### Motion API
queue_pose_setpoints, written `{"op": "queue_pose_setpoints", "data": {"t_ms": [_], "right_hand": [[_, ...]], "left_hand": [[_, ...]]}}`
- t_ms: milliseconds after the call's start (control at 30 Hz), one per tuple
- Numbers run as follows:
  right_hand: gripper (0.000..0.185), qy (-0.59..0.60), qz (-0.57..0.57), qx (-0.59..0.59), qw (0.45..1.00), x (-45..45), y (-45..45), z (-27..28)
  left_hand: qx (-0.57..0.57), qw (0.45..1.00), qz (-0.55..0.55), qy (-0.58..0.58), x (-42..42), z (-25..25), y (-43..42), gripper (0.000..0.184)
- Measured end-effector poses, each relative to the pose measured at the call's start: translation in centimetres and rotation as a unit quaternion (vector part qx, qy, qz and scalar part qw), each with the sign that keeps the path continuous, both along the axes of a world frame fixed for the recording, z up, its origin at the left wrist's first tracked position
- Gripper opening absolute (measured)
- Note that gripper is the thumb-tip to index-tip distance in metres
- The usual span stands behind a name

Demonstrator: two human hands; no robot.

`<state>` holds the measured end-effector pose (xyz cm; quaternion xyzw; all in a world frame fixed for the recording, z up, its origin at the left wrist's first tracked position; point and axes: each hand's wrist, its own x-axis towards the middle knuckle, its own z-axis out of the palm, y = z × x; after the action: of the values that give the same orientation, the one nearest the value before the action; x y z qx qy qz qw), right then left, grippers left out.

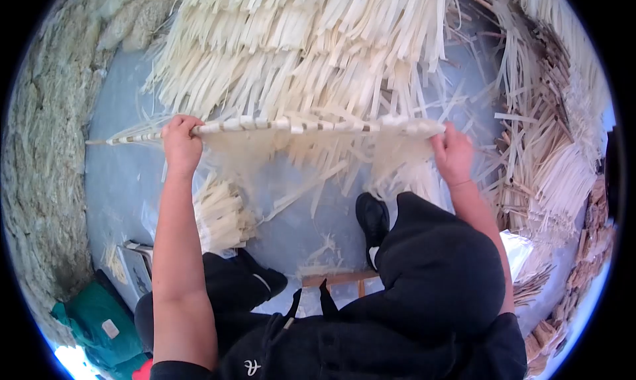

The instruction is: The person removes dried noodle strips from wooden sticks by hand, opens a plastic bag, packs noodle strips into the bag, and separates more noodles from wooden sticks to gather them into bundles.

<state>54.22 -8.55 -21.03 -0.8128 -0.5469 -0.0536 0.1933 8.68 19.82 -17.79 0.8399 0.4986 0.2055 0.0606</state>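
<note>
A long thin stick (291, 124) runs almost level across the view, with pale flat strips looped over it along its length. Below the stick the hanging strips (397, 155) are smeared by motion. My left hand (181, 143) is closed around the stick toward its left side, and the thin tip sticks out past the fist. At the right end, my right hand (453, 153) grips the stick, its fingers curled and partly hidden. Just beyond lie overlapping rows of pale strips (298, 42) on the grey floor (119, 181).
A bundle of pale strips (222, 214) lies by my left foot. Heaped strips and sticks (543, 115) line the right side. Rough fibrous matting (50, 148) stands at the left. A green bag (99, 324) sits lower left. A low wooden stool (338, 278) is between my legs.
</note>
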Motion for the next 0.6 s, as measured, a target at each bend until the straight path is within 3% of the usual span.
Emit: {"op": "queue_pose_setpoints", "data": {"t_ms": [67,333,400,467,533,600], "right_hand": [[0.024,0.015,0.018,0.015,1.0,-0.4,1.3,0.9],[0.03,0.04,0.066,0.029,0.997,-3.2,3.2,2.3],[0.024,0.068,0.007,0.058,0.996,-1.8,2.1,2.8],[0.016,0.019,-0.009,0.129,0.991,-1.0,1.2,6.1],[0.011,-0.014,-0.012,0.157,0.988,0.2,0.3,8.9],[0.015,0.015,-0.019,0.159,0.987,0.1,0.3,10.1]], "left_hand": [[-0.033,0.997,0.062,0.009,-0.3,0.6,0.3,0.026],[0.008,0.997,0.077,0.004,-4.5,-0.7,1.0,0.026],[-0.008,0.996,0.085,0.012,-4.4,0.5,1.1,0.026],[-0.05,0.997,0.016,-0.062,-3.5,4.3,0.1,0.026],[-0.06,0.995,0.019,-0.076,-1.7,8.7,-1.5,0.026],[-0.061,0.994,0.02,-0.092,-1.2,9.3,-1.7,0.026]]}}
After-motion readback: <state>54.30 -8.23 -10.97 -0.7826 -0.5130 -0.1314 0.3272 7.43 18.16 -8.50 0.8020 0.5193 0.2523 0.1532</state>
